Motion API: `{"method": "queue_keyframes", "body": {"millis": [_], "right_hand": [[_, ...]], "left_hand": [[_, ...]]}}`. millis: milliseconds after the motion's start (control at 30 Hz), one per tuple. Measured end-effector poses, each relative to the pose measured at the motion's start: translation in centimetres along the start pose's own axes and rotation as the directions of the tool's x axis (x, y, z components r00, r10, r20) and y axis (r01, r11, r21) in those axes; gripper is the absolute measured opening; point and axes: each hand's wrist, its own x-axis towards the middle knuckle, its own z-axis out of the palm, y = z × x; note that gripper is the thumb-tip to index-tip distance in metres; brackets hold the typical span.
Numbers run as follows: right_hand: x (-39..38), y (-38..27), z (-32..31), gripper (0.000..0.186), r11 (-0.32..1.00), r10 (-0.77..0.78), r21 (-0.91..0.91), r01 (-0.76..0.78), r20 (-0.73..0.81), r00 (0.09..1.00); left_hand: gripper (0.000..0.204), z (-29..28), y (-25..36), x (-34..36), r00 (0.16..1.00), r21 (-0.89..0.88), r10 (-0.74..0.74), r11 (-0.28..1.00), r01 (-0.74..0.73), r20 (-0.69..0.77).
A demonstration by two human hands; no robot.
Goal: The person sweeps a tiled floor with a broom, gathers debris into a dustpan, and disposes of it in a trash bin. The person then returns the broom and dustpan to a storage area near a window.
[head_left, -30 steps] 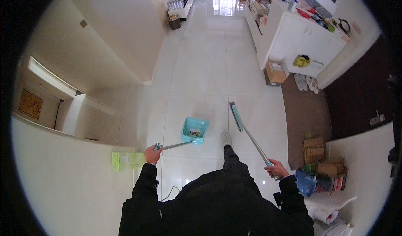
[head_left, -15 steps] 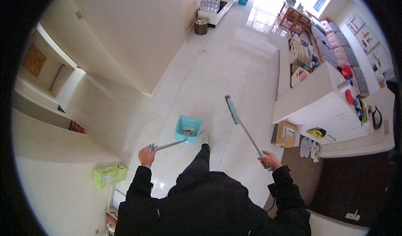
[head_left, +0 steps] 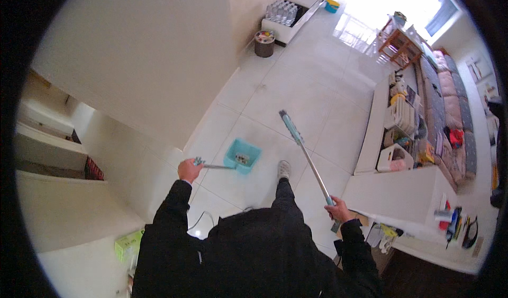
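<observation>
My left hand point(head_left: 189, 170) is closed round the top end of the handle of a light-blue dustpan point(head_left: 254, 152). Some small debris, too fine to make out, lies in the pan, which hangs low over or rests on the floor tiles; I cannot tell which. In my right hand point(head_left: 338, 209) is the grip of a broom point(head_left: 315, 168) with a long metal stick and a light-blue head. The broom's head points forward and away from me, to the right of the dustpan. Between the two, my foot in a pale shoe point(head_left: 284, 169) steps forward.
On the right runs a low white cabinet point(head_left: 394, 195), with shelves of household things and a long sofa point(head_left: 447, 86) beyond. A wall corner point(head_left: 182, 147) juts in on the left. Further ahead stand a brown waste bin point(head_left: 264, 45), bottled water point(head_left: 281, 12) and a wooden table point(head_left: 399, 44).
I have moved forward and turned a little left; the cabinet and sofa are nearer. The dustpan and broom stay in my hands, and the broom head has swung slightly left.
</observation>
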Motion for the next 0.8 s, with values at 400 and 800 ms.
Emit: {"method": "queue_keyframes", "body": {"millis": [400,800], "right_hand": [[41.3,-37.2,-11.7,0.057,0.903,0.024,-0.43,0.027,0.112,0.993],[72.0,-62.7,-4.4,0.058,0.887,-0.035,-0.449,0.108,0.167,0.985]], "left_hand": [[0.032,2.5,12.3,23.4,0.966,-0.093,-0.247,0.967,0.239,-0.082],[0.027,5.3,17.0,43.7,0.914,-0.102,-0.402,0.908,0.406,0.054]]}}
